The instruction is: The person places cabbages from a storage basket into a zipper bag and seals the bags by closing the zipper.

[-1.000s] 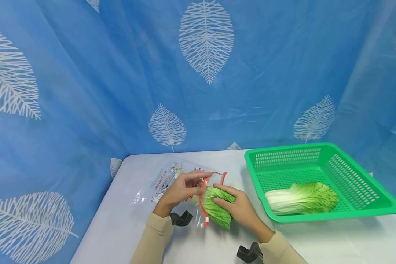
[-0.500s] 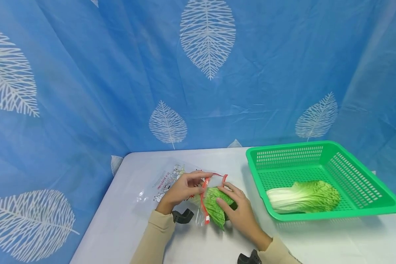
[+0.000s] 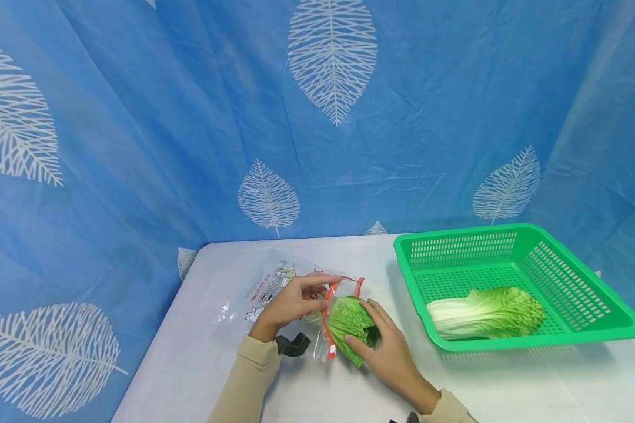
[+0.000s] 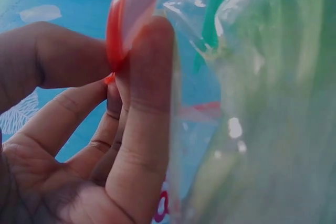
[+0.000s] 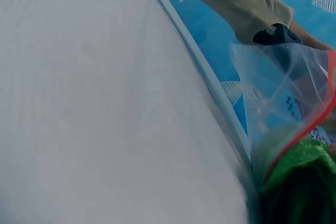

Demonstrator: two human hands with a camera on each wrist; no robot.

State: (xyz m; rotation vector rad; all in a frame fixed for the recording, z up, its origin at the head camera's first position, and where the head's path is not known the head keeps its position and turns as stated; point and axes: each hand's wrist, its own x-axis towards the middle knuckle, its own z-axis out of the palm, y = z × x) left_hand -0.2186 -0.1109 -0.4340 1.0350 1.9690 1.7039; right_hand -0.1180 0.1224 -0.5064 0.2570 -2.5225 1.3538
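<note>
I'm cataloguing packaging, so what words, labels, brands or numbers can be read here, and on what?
"It's playtime!": pink print on the clear bag.
Too small to read: the fine print beside that phrase.
Not readable: red marks on the bag, perhaps letters, partly hidden by the left hand.
No readable text on the green basket or blue curtain; no brand or number readable anywhere.

Blue sheeting (image 3: 428, 117) patterned with white skeletal leaves (image 3: 332, 59) hangs behind and beside a white-covered table (image 3: 534, 388).
</note>
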